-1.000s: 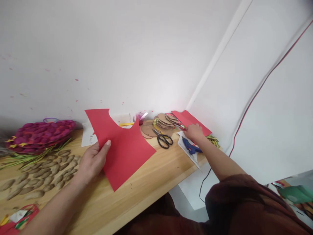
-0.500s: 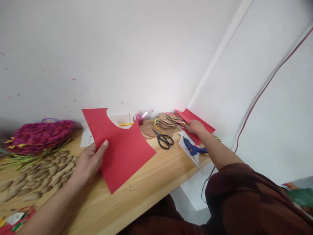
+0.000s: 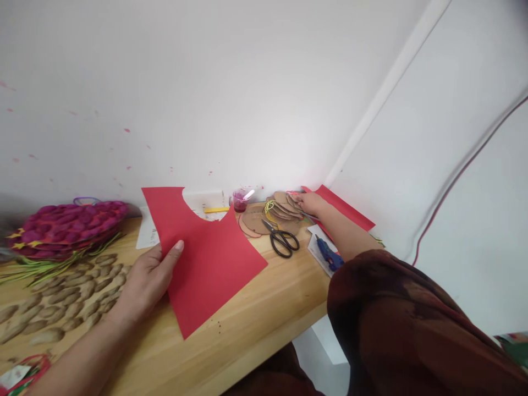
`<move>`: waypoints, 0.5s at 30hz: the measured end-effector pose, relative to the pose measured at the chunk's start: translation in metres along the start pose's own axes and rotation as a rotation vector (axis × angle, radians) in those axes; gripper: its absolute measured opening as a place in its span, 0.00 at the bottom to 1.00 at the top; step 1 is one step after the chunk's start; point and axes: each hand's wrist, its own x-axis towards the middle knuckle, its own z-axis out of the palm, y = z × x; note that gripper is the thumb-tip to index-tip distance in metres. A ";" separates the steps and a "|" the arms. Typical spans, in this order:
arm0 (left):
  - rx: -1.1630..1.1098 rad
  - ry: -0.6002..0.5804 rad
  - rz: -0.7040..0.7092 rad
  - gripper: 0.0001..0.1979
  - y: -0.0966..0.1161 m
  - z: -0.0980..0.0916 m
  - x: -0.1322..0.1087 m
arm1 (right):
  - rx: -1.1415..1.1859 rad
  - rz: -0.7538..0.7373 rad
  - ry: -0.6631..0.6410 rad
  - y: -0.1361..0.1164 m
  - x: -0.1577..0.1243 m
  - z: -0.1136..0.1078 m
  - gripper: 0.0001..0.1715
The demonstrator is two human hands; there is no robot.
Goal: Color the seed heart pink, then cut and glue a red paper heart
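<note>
My left hand grips a sheet of red paper by its left side, thumb on top. A curved notch is cut from the paper's upper edge, and the sheet is tilted above the table. At the back right, my right hand reaches onto a pile of brown cardboard discs with coloured threads. Its fingers are drawn together there; what they pinch is hidden. Black-handled scissors lie in front of the pile. Under my right forearm sit a blue glue gun and another red paper piece.
Peanuts spread over the left of the wooden table. Behind them stands a purple decorated round piece with green strands. A cup of dark pink liquid and a yellow strip are by the wall. A cable hangs at right.
My right hand has moved left, from the red paper and threads at the right onto the cardboard discs. My left hand still holds the red paper, which has barely moved. The view has shifted slightly.
</note>
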 end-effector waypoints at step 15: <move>-0.085 -0.039 -0.044 0.39 -0.002 -0.001 0.001 | 0.435 0.262 0.533 0.042 -0.001 -0.009 0.20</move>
